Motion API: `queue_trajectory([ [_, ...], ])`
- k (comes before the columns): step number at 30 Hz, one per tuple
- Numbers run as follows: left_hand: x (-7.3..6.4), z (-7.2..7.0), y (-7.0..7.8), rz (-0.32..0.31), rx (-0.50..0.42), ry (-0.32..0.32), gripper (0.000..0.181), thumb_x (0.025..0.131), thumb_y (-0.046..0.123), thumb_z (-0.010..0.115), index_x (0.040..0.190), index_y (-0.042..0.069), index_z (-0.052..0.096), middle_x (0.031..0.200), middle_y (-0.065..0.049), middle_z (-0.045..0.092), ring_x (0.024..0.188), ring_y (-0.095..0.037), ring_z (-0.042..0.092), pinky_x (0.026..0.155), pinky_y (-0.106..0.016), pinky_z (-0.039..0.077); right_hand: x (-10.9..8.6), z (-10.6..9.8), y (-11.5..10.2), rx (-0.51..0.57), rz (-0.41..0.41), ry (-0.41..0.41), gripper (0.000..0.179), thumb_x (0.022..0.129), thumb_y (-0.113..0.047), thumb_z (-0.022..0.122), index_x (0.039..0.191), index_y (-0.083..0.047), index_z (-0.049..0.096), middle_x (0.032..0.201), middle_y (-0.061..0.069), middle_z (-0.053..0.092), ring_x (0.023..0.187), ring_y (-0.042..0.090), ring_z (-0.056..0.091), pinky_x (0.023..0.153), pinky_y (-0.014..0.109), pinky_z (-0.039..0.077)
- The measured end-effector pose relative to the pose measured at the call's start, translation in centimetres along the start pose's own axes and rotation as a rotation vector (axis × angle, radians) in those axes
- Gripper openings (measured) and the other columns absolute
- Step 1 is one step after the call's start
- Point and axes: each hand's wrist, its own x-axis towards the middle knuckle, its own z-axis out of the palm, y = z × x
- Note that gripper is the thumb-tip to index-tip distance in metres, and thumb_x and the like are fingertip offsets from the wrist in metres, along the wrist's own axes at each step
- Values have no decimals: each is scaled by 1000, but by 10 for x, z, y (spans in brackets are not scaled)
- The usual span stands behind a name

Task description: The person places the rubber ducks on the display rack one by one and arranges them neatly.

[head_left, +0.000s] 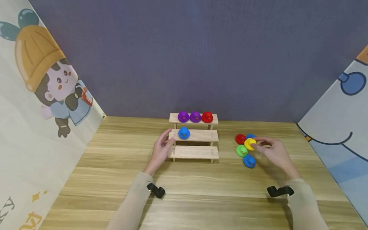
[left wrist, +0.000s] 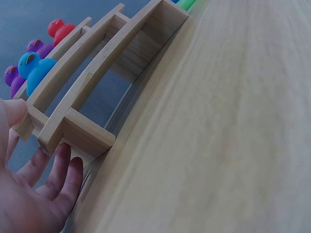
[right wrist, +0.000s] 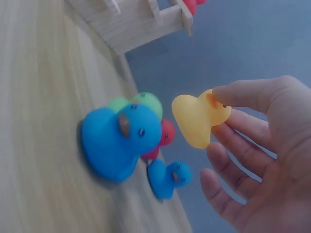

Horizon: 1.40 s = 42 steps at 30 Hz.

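My right hand [head_left: 275, 151] pinches a yellow rubber duck [right wrist: 197, 116] by its head between thumb and fingers, lifted off the table in the right wrist view. Close around it on the table are a green duck [head_left: 241, 150], a red duck [head_left: 240, 138] and two blue ducks [head_left: 249, 161]. My left hand [head_left: 161, 150] is at the left end of a three-tier wooden shelf [head_left: 197, 152], its loosely bent fingers right at the end boards in the left wrist view. A blue duck [head_left: 184, 133] sits on the middle tier, toward the left.
On the top tier stand two purple ducks [head_left: 183, 116] and a red duck [head_left: 207, 117]. The bottom tier lies nearest me. Behind the wooden table [head_left: 210, 208] rises a dark blue panel [head_left: 199, 54]; white panels with cartoon prints flank both sides.
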Motion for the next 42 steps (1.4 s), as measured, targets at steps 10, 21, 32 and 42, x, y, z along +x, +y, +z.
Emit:
queue_trajectory([
  [10,0,0,1,8,6,3,53,107,14,65,157,4,49,162,-17,52,142,-39,57,121,-55,43,12,10,-28,45,-52,-5,48,100,-47,74,133,-12,73,121,14,76,106,30,66,80,22,54],
  [21,1,1,-2,24,-11,6,52,106,14,66,155,4,51,162,-17,51,143,-39,55,122,-55,43,25,31,-64,155,-87,-64,46,99,-39,78,133,-9,72,118,16,77,96,29,70,77,26,59],
  [32,1,0,-3,19,-8,1,53,107,14,64,157,5,50,161,-17,52,138,-40,59,121,-54,44,40,59,-97,231,-133,-97,38,96,-32,81,127,-10,77,117,13,77,101,24,67,85,28,58],
  [42,0,1,-1,17,-20,9,53,106,14,66,156,5,51,161,-17,53,140,-40,57,121,-55,43,46,82,-119,289,-172,-124,35,94,-26,84,125,-11,78,123,12,77,101,26,69,84,30,59],
])
